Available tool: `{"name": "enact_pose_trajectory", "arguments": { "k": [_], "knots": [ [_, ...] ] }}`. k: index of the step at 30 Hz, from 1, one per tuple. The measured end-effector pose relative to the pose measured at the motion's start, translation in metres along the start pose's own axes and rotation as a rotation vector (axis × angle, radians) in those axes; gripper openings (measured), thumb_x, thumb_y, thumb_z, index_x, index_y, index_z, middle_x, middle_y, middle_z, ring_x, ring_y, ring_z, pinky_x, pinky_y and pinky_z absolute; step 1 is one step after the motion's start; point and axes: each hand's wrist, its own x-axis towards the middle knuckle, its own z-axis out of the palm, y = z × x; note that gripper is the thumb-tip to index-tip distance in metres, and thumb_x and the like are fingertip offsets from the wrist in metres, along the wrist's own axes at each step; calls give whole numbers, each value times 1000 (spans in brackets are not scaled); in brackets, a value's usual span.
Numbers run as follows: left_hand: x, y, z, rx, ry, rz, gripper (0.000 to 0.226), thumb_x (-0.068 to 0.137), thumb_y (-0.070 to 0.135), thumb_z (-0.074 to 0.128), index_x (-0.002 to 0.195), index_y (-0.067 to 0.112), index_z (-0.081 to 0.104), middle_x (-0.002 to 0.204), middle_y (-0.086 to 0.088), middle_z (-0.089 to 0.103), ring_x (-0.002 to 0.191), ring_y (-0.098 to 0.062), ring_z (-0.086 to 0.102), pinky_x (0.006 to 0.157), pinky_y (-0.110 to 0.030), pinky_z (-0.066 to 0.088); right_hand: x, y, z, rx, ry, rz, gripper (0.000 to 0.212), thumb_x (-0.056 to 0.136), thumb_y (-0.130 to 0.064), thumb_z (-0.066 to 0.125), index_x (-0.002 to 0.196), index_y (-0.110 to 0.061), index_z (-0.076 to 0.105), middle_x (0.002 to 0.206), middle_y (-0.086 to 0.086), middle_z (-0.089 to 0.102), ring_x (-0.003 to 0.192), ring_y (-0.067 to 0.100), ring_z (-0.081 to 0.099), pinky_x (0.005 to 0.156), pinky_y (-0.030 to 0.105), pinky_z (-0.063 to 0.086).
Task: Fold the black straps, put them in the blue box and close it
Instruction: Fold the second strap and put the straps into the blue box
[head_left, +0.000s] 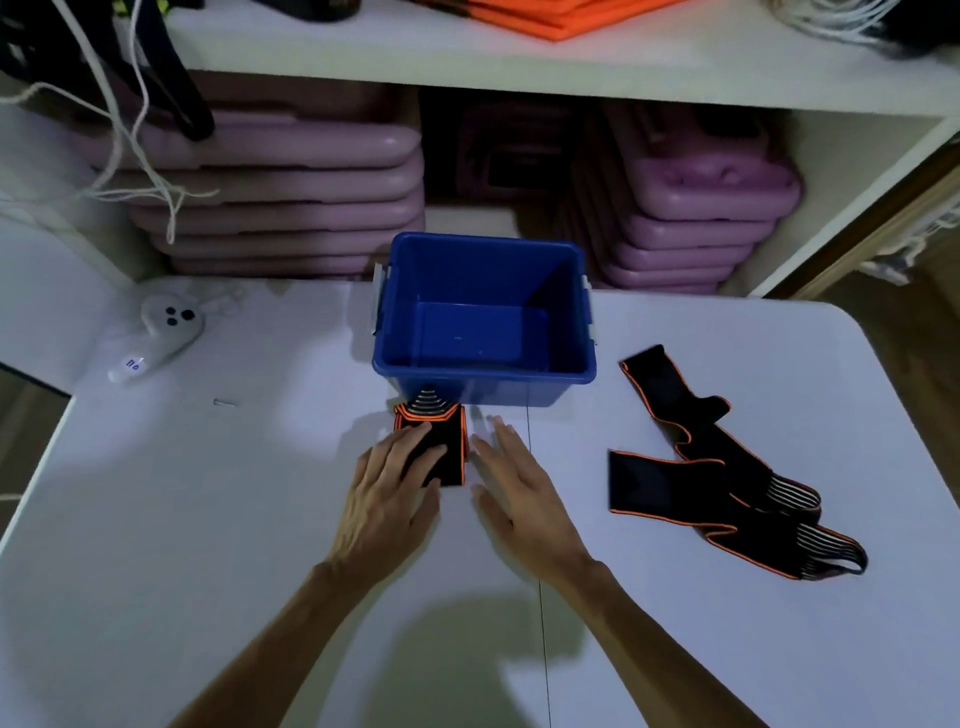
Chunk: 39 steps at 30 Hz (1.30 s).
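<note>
- At the far left of the white table (208, 519) we see a white controller (161, 332) lying on its side, well apart from everything else.
- Next comes our left hand (387, 493), palm down with the fingers straight and spread. It presses flat on the folded black strap (441, 441); the fingers cover the strap's left half and nothing is curled round it.
- The folded strap lies on the table just in front of the blue box (483, 312), touching or nearly touching its near wall; we cannot tell which. Its orange trim shows along the edges, and its striped elastic end points toward the box.
- The blue box stands open, its lid out of sight, and we see only its bare floor inside. Grey latches hang at its left and right sides.
- Our right hand (519, 483) hovers or rests just beside the folded strap's right edge, fingers straight and relaxed, holding nothing. It is blurred, so we cannot tell whether it touches the table or the strap.
- To the right, well apart from both hands, two unfolded black straps (727, 467) lie in a loose overlapping heap on the table, their striped elastic ends toward the near right.
- Behind the table, under a white shelf (519, 67), stacks of purple lidded cases (291, 208) sit left and right of the box.
</note>
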Motion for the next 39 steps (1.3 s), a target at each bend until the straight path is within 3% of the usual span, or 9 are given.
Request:
{"name": "enact_pose_trajectory", "arguments": {
  "k": [4,8,13,20,25,28,31,34,39],
  "knots": [
    [16,35,14,-13,-21,94,34,86,12,57,119,8,63,132,-12,56,124,-30,49,101,-44,40,-30,19,-23,-27,122,73,51,104,-32,37,147,-53,21,163,-18,3,151,6,-3,121,29,15],
    [38,82,36,-25,-120,165,35,86,18,50,119,14,63,126,-6,59,117,-24,51,95,-38,40,-59,59,-57,-41,264,264,39,99,-20,49,138,-22,51,157,3,31,150,21,18,119,40,27],
    [61,141,71,9,-289,271,38,86,22,50,124,16,56,127,-4,55,114,-23,50,95,-32,37,-104,110,-99,-142,430,345,35,92,-15,60,127,-15,61,136,7,51,132,27,43,104,48,44],
    [79,192,114,32,-503,182,58,83,28,67,135,10,47,138,-10,50,122,-31,49,93,-44,47,-174,171,-140,-206,520,588,37,93,-28,48,125,-17,61,129,7,57,122,32,50,100,51,44],
    [73,188,120,167,-519,220,44,81,33,62,119,11,61,127,-9,60,114,-32,57,83,-43,51,-208,205,-149,-290,436,811,31,100,-25,48,129,-19,59,149,10,41,144,33,25,113,53,27],
    [63,179,114,217,-496,191,51,82,43,44,120,13,61,127,-7,59,116,-28,52,83,-42,49,-209,213,-155,-224,456,860,30,100,-29,48,125,-17,60,157,11,27,146,31,17,110,53,30],
    [46,160,104,199,-482,156,53,85,46,41,127,18,56,135,-3,52,125,-24,44,92,-43,43,-205,219,-166,-193,451,914,31,98,-31,49,123,-14,59,159,12,20,145,32,20,107,53,33],
    [37,146,93,165,-479,111,52,82,43,41,128,20,55,141,-2,49,131,-22,42,101,-42,36,-200,224,-176,-173,408,948,35,97,-27,49,129,-17,55,156,10,27,140,34,28,106,53,35],
    [53,153,88,106,-423,67,45,83,42,41,118,21,59,131,0,53,127,-19,44,102,-38,33,-192,220,-187,-138,467,885,24,91,-30,59,112,-20,63,146,7,41,133,31,38,102,49,39]
  ]
}}
